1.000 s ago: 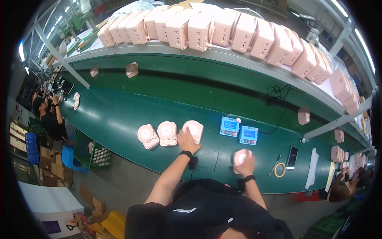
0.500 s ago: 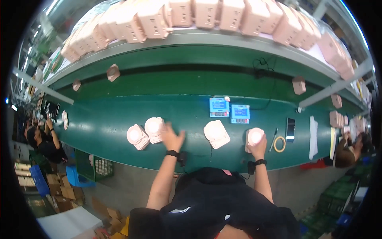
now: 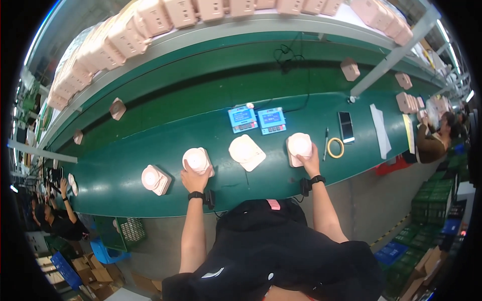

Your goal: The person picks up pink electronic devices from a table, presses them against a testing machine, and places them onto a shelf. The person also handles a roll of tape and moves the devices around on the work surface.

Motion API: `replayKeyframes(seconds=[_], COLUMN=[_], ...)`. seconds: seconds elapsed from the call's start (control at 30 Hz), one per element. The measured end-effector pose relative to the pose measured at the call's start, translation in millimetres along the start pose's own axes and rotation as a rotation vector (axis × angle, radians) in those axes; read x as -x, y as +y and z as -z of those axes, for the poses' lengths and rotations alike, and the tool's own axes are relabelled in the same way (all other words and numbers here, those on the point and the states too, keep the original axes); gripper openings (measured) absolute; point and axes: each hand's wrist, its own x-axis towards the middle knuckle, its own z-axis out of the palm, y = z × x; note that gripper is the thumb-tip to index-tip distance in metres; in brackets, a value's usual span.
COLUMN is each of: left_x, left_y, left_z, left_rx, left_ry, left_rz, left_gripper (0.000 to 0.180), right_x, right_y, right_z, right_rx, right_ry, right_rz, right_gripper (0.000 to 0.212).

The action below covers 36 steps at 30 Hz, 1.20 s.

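Observation:
Four pale pink devices, each with a round light top on a squarish base, stand in a loose row on the green workbench (image 3: 110,185). My left hand (image 3: 194,179) curls round the near side of the second pink device from the left (image 3: 197,159), thumb and fingers against it. At the row's right end, my right hand (image 3: 311,161) grips the right-hand pink device (image 3: 299,145) from its near right side. Between them a third pink device (image 3: 245,150) sits untouched, its base turned askew. The leftmost pink device (image 3: 154,179) also stands free.
Two blue meters with screens (image 3: 243,119) (image 3: 271,120) stand behind the row. To the right lie a pen (image 3: 325,144), a yellow ring (image 3: 335,148) and a phone (image 3: 346,126). Many pink housings (image 3: 181,12) line the shelf above. Co-workers sit at both far ends.
My left hand has come down onto the second pink device and closed round it. My right hand stays at the right-hand one. The whole view has turned and shifted.

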Motion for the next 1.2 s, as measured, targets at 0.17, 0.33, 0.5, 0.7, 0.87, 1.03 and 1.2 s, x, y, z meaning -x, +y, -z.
replayKeyframes(seconds=[0.17, 0.33, 0.5, 0.7, 0.87, 1.03, 1.2], left_x=[-36.8, -87.5, -90.1, -30.8, 6.7, 43.9, 66.2], left_y=[-66.7, -141.9, -179.7, -115.5, -73.7, -26.5, -6.1], left_z=[11.0, 50.9, 28.3, -12.0, -39.2, -49.3, -55.9], left_rx=[-0.146, -0.391, -0.054, -0.06, 0.051, -0.037, -0.119], left_ry=[0.712, 0.223, 0.27, 0.325, 0.305, 0.308, 0.295], left_rz=[-0.109, 0.619, 0.5, 0.184, 0.01, -0.017, -0.061], left_gripper=[0.096, 0.099, 0.095, 0.089, 0.088, 0.092, 0.092], right_x=[2.7, 3.1, -9.9, -3.6, -1.8, 1.1, 2.4], right_y=[24.9, 24.6, 28.2, 30.1, 33.4, 29.0, 27.1], right_z=[25.1, 41.4, 38.3, 34.6, 25.6, 25.7, 29.0], right_rx=[-0.47, -0.518, -0.572, -0.583, -0.573, -0.456, -0.414], right_ry=[-0.193, -0.364, -0.444, -0.376, -0.326, -0.253, -0.23], right_rz=[-0.259, -0.228, -0.255, -0.275, -0.206, -0.182, -0.195], right_gripper=[0.067, 0.061, 0.06, 0.06, 0.059, 0.06, 0.059])
